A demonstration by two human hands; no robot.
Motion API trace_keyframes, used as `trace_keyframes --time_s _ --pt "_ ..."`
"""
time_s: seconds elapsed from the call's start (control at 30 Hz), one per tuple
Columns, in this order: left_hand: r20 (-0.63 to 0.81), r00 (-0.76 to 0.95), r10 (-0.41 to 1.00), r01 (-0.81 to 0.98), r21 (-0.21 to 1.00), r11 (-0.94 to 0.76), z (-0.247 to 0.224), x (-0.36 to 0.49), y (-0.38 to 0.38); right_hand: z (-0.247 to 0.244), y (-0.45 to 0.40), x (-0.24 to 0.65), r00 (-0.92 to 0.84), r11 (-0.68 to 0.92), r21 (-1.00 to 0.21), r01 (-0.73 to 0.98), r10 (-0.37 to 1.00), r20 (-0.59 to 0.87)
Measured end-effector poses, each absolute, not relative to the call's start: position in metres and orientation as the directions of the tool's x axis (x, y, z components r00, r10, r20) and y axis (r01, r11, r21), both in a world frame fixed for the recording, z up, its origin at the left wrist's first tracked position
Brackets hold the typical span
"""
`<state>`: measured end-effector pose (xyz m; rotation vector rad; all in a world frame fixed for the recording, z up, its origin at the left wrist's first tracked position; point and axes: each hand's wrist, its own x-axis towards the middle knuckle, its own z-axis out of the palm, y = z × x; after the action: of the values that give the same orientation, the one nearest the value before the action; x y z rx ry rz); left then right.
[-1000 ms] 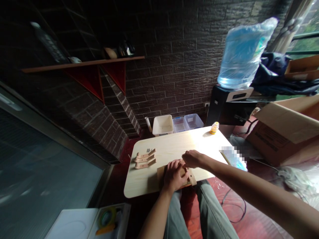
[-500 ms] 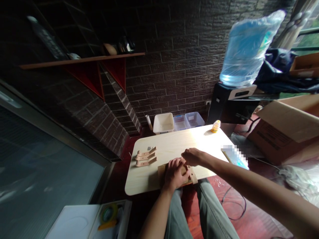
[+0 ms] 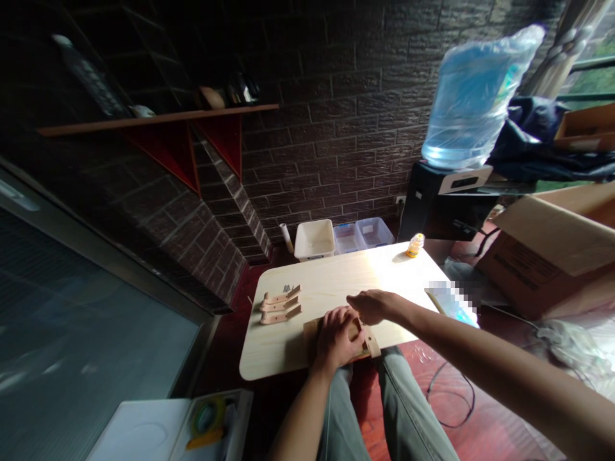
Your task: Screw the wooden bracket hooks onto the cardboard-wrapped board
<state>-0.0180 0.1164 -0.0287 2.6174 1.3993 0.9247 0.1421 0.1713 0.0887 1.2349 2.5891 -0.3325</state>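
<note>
Our right hand (image 3: 372, 307) has shifted slightly since half a second ago, its fingers curled together, suggesting fine work; what they grip, we cannot tell. Our left hand (image 3: 335, 334) stays clamped over the wooden piece (image 3: 311, 334), lower centre, on the tabletop (image 3: 331, 278).

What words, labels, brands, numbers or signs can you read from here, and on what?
No text is legible.
Cardboard box: dark printing on its side, too blurred to read.
Water jug: a green label patch, unreadable.
Black dispenser: small pale marks, too small to read.
Wooden piece under the left hand: no lettering I can make out.
</note>
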Motion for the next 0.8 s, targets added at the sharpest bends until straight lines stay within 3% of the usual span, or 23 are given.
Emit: trace_keyframes --time_s 0.23,0.8 --pt "0.485 0.416 0.769 0.748 0.298 -0.593 -0.026 -0.017 0.116 0.083 0.173 0.144 -0.609 0.621 -0.090 0.779 0.714 -0.345" --pt "0.497 0.418 0.760 0.739 0.300 -0.603 -0.032 -0.018 0.116 0.112 0.156 0.130 -0.465 0.494 0.045 0.868 0.842 -0.273"
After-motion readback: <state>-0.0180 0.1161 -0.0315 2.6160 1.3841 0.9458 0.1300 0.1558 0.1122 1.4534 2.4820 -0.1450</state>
